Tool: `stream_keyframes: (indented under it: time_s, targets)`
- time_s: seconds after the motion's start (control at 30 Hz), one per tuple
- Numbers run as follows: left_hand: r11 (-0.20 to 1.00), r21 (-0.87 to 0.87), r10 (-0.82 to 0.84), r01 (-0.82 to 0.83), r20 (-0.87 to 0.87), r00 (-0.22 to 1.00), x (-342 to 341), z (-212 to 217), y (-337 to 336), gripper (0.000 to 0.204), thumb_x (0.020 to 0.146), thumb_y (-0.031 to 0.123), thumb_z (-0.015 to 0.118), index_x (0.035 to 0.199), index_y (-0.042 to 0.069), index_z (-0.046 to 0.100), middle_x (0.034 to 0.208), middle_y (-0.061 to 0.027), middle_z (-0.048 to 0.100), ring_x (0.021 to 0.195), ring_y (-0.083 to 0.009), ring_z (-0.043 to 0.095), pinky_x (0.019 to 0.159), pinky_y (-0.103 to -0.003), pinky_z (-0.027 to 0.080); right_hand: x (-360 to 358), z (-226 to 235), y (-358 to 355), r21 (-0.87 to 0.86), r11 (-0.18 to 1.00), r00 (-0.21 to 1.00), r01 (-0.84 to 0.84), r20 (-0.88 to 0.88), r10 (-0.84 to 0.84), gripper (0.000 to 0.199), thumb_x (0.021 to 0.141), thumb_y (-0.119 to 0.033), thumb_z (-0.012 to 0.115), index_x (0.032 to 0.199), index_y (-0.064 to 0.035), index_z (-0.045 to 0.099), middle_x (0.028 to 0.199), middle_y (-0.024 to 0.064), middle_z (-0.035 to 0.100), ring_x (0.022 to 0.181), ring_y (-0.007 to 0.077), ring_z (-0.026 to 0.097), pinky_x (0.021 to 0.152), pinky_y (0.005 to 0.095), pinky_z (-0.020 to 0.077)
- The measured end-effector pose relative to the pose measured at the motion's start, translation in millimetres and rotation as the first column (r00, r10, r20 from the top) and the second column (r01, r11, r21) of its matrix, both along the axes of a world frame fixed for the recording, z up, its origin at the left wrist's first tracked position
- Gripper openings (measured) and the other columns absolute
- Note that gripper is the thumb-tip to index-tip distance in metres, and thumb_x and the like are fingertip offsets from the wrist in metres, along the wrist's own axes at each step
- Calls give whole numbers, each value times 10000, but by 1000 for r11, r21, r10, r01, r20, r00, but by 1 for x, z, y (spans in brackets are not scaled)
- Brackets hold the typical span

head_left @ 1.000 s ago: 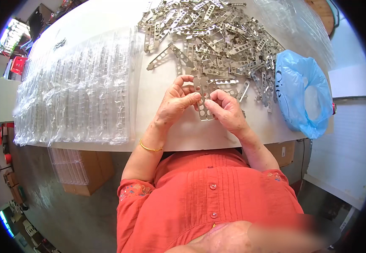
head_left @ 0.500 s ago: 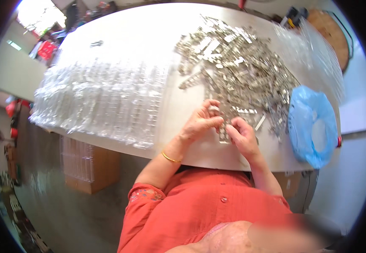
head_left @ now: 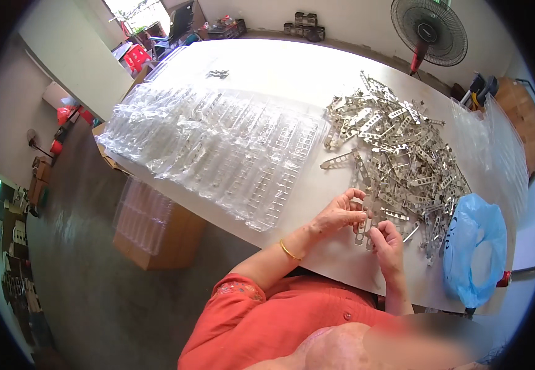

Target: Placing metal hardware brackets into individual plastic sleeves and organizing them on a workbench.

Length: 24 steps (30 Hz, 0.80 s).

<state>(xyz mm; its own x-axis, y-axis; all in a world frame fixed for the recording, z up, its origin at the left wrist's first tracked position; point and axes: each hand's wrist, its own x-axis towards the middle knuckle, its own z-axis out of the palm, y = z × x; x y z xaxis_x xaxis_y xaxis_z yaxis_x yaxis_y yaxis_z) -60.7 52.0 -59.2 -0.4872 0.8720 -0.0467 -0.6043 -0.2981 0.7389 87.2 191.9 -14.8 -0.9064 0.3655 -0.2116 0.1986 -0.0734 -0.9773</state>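
At the near edge of the table, my left hand (head_left: 341, 213) has its thumb and fingers closed around the upper part of perforated metal strips (head_left: 360, 235), flat pieces with a row of round holes. My right hand (head_left: 388, 244), fingers curled, pinches the lower right side of the same strips. Just beyond both hands spreads a heap of similar loose metal strips (head_left: 403, 148). One strip (head_left: 336, 163) lies at the heap's left side. How many strips are between my fingers I cannot tell.
Clear plastic blister trays (head_left: 218, 148) lie in a row on the left of the white table (head_left: 326, 246). A blue plastic bag (head_left: 457, 246) stands at right, with clear plastic sheets (head_left: 495, 148) behind. A cardboard box (head_left: 156, 237) sits on the floor. A fan (head_left: 428, 32) stands beyond the table.
The view has turned left and up, so the table contents sit farther right and lower, and the fan has come into sight. Both hands stay close together on the metal strips.
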Motion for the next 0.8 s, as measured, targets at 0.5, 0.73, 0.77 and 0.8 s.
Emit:
stream_keyframes:
  time_s: [0.5,0.73,0.77,0.8]
  targets:
    - [1000,-13,22,-22,2,1000,12,3,1,339,891,34,672,1163,66,473,1028,-141,691,776,-133,651,658,-262,535,14,10,-5,-64,997,994,47,-97,-53,65,978,-133,588,945,-84,560,817,10,661,637,36,525,560,199,403]
    - [1000,30,5,-6,35,999,2,-5,0,255,895,57,693,1065,82,506,1001,-128,702,718,-169,669,631,-293,550,6,14,-11,-112,993,996,-26,-86,16,84,992,-122,590,996,-38,591,885,21,654,737,73,597,656,232,511]
    - [1000,21,-8,8,43,999,1,-4,0,241,896,58,694,1051,84,512,998,-126,702,724,-170,671,631,-293,551,6,14,-11,-128,991,996,-39,-80,29,91,993,-128,592,999,-37,592,903,25,659,750,74,604,670,235,521]
    - [1000,8,-17,17,50,999,0,-2,-2,227,897,58,695,1036,86,518,996,-124,702,730,-171,673,631,-294,553,5,12,-10,-129,991,998,-16,-56,9,91,993,-128,592,999,-37,592,903,25,659,750,74,604,670,235,521]
